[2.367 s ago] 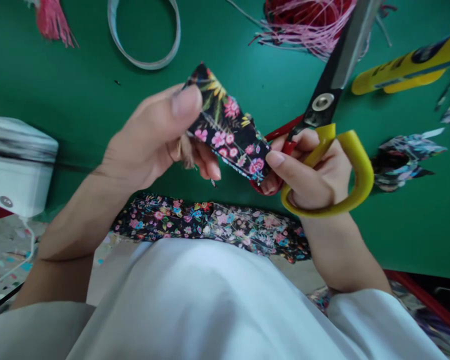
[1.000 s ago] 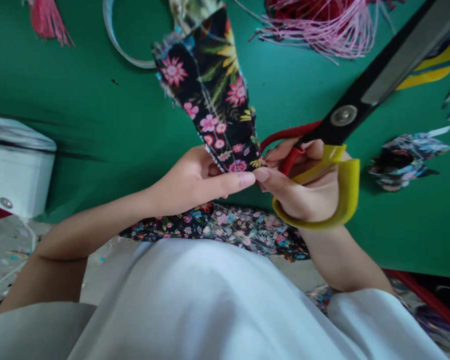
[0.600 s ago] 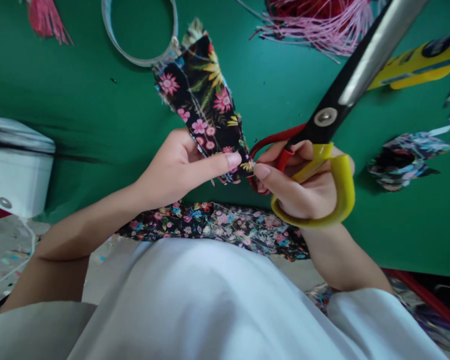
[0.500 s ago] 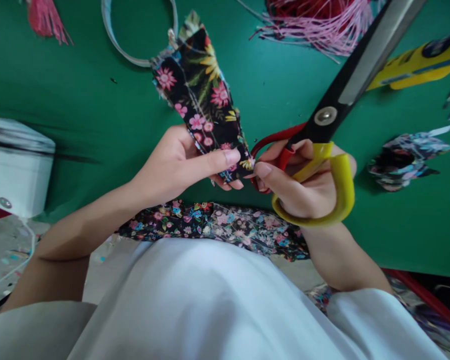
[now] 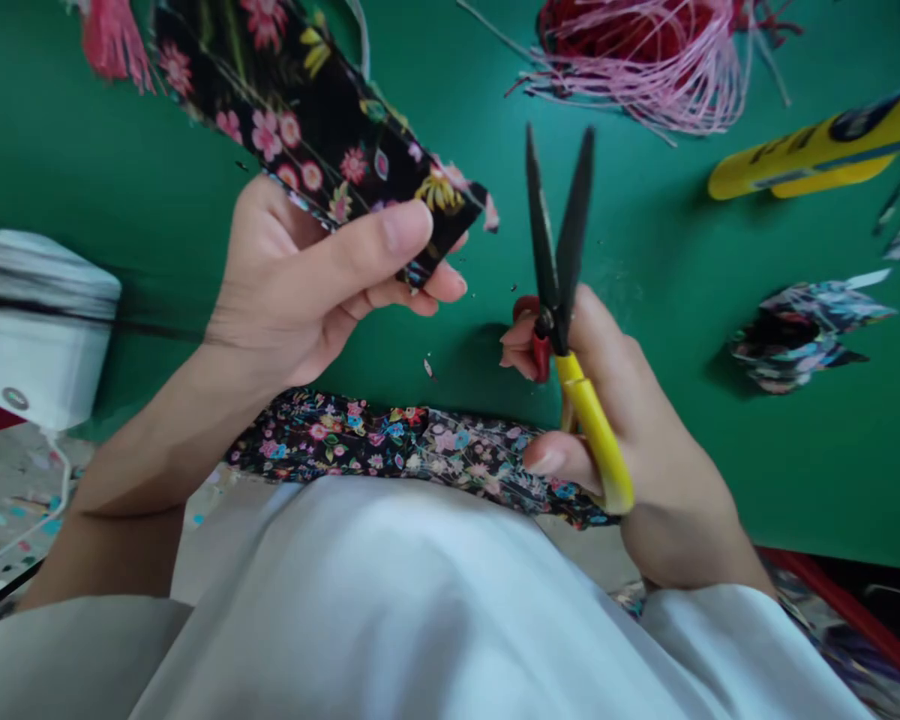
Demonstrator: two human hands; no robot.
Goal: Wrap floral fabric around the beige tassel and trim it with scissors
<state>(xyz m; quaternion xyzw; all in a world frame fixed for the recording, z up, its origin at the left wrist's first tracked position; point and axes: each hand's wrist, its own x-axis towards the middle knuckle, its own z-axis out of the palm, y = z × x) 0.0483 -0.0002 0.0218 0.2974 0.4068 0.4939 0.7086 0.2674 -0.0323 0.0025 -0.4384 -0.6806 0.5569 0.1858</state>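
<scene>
Between the thumb and fingers of my left hand [image 5: 307, 280] is a folded strip of black floral fabric [image 5: 322, 130], its narrow end pointing right and its wide end running out of the top of the view. My right hand [image 5: 622, 400] holds scissors [image 5: 562, 290] with one yellow and one red handle. Their blades stand apart and point up, a little to the right of the fabric's end without touching it. A small loose bit hangs at the fabric's corner. Another long floral fabric piece [image 5: 375, 440] lies along the near table edge, against my body.
The green table [image 5: 435, 70] carries a bundle of pink and red cords [image 5: 645, 70] at the back. Right are a yellow tube-like object [image 5: 802, 150] and a crumpled floral fabric piece [image 5: 802, 330]. Left are a white box-shaped device [image 5: 49, 330] with a cable and a pink tassel [image 5: 112, 40].
My left hand has moved up and left with the fabric, which is tilted more. My right hand has left the fabric's end and swung the scissors upright, blades now spread.
</scene>
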